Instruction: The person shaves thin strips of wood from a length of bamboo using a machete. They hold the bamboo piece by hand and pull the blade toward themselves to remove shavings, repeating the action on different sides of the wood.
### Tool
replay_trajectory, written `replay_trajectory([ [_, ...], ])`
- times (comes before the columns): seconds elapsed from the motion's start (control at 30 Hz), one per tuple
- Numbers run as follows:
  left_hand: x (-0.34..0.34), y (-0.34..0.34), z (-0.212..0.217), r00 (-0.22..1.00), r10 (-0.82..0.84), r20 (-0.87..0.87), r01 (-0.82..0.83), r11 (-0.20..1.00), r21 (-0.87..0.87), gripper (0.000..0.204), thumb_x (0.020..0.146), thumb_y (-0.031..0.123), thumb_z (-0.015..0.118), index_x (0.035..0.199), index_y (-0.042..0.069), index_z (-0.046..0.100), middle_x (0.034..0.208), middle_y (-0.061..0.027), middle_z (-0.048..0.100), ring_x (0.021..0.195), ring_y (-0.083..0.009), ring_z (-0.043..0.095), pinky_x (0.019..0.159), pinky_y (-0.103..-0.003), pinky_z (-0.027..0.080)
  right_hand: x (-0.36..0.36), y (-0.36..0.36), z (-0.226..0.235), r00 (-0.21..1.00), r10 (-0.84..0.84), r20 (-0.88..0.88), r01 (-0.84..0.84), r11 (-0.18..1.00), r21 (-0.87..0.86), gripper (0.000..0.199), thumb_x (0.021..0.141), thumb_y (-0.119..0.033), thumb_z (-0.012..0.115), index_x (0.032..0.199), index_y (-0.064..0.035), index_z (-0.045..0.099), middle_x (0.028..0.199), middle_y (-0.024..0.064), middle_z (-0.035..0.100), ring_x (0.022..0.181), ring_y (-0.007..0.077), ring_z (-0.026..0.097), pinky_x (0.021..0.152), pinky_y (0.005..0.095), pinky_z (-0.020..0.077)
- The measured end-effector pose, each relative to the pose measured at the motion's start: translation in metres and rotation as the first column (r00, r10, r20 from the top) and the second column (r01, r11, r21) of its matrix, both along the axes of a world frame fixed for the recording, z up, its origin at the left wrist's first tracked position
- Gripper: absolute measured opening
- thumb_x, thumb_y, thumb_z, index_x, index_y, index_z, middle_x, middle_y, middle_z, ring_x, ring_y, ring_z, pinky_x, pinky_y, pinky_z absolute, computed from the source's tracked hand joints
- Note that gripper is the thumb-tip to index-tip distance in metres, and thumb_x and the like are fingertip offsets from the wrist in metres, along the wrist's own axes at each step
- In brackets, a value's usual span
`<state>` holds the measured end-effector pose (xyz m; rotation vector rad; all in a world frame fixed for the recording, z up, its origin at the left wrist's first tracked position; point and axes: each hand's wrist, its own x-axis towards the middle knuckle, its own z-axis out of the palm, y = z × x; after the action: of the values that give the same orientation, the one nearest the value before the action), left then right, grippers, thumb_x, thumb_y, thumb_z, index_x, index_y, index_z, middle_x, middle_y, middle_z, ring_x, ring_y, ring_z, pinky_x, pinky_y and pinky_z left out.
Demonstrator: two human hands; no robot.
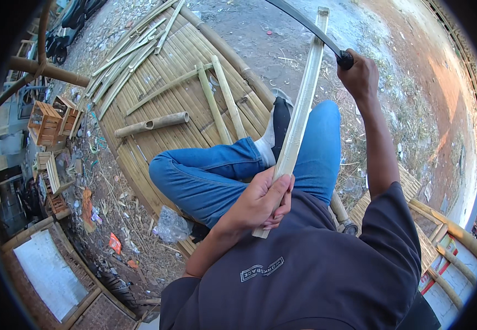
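Left hand (260,203), nearest the lens: fingers curled tight round the lower end of a long split bamboo strip (300,113), which runs up and away past the fingertips over the bent knees. Right hand (359,74), raised well beyond: fingers clenched on the dark handle of a curved blade (304,23), whose edge crosses the strip's far end.

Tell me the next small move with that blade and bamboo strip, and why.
Probably bring the blade down onto the far end of the bamboo strip. The right hand holds the blade raised by its handle, above and beside the strip's top, while the left hand grips the strip's near end, steadying it over the lap, well away from that end.
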<state>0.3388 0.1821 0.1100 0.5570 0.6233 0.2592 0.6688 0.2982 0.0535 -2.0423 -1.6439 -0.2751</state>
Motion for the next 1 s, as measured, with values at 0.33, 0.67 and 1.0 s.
replay_trajectory([
  [0.33, -0.007, 0.019, -0.009, 1.0, -0.02, 0.0, 0.02, 0.995, 0.095, 0.028, 0.111, 0.031, 0.035, 0.103, 0.005, 0.043, 0.052, -0.0023, 0.044, 0.034, -0.0051, 0.032, 0.03, -0.022, 0.029, 0.008, -0.004, -0.004, 0.977, 0.039, -0.211, -0.027, 0.998, 0.058, 0.021, 0.084, -0.028, 0.074, 0.078, -0.0085, 0.067, 0.062, 0.016, 0.061, 0.057, 0.0365, 0.061, 0.054, 0.0423, 0.0459],
  [0.67, -0.003, 0.019, -0.011, 0.992, 0.009, -0.128, 0.02, 0.974, 0.225, 0.026, 0.11, 0.029, 0.039, 0.101, 0.006, 0.044, 0.055, -0.0013, 0.045, 0.036, -0.0058, 0.038, 0.033, -0.022, 0.035, -0.064, -0.042, 0.016, 0.914, 0.308, -0.263, -0.327, 0.944, -0.032, 0.009, 0.067, -0.012, 0.07, 0.076, -0.0116, 0.066, 0.061, 0.0148, 0.061, 0.06, 0.0364, 0.064, 0.056, 0.0466, 0.049],
  [1.0, -0.012, 0.004, -0.007, 0.989, 0.07, -0.129, -0.034, 0.964, 0.263, 0.022, 0.109, 0.027, 0.041, 0.102, 0.006, 0.043, 0.055, -0.0009, 0.043, 0.035, -0.005, 0.034, 0.031, -0.022, 0.033, -0.068, -0.031, 0.004, 0.929, 0.323, -0.18, -0.328, 0.945, 0.0, 0.013, 0.072, -0.016, 0.074, 0.074, -0.0109, 0.062, 0.063, 0.0127, 0.062, 0.063, 0.0365, 0.064, 0.058, 0.0481, 0.0482],
])
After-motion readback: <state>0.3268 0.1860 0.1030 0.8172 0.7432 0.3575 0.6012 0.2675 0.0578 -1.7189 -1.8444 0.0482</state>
